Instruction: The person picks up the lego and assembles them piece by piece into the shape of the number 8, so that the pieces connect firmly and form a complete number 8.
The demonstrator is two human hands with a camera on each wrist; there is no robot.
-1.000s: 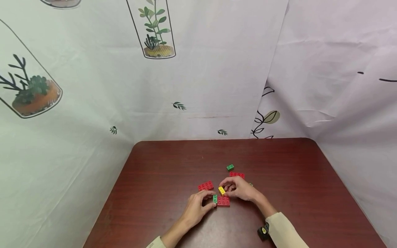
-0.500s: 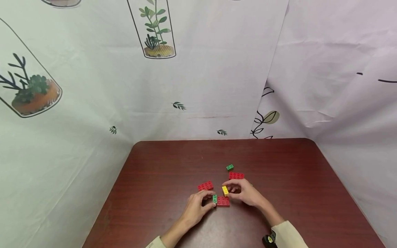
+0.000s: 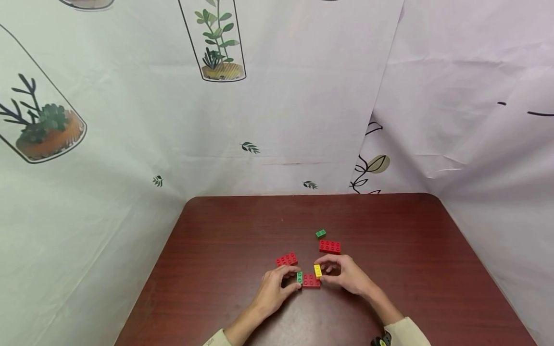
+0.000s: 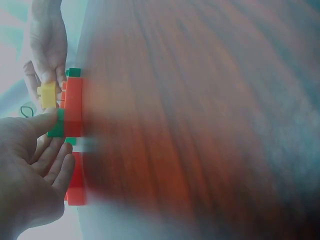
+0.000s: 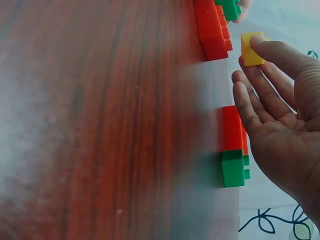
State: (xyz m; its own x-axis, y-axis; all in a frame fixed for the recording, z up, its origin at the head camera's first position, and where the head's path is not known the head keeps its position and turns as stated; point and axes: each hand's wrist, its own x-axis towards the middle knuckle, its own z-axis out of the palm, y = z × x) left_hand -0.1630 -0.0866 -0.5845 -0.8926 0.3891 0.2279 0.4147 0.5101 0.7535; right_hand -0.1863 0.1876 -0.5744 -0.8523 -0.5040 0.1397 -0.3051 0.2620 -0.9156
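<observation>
Pinching a small green brick (image 3: 299,278) in the left hand (image 3: 273,290), thumb at the near end and forefinger at the far end, so opened just wide enough to span it lengthwise. Bending the other fingers pretty loosely there, going by the left wrist view. As for location, sits on top of a red brick (image 3: 311,281), right over at the left end, with bare red studs showing next to it. Can't really tell how firmly pressed on, though.

Holding a yellow brick (image 3: 318,272) in the right hand (image 3: 348,278), also just a thumb-and-finger pinch, opened only as wide as needed for the grip. Curling the remaining fingers loosely too, from the look of the right wrist view. Hovers just above the right end of that same red brick, really close to the studs but clear of them in both wrist views. Runs roughly front to back, same as the green one.

Now for the loose stuff on the dark reddish-brown table (image 3: 216,240). Just past the left hand, can see a second red brick (image 3: 287,260), studs up and set at a slight angle. Beyond the right hand, can spot a third red brick (image 3: 330,247), also studs up, and near it, a bit farther back, another small green brick (image 3: 320,234).

Wearing cream sleeves (image 3: 404,331), plus a dark watch-like thing (image 3: 381,341) at the right wrist, partly cut off. Backed by pale cloth (image 3: 281,96) with plant prints.
</observation>
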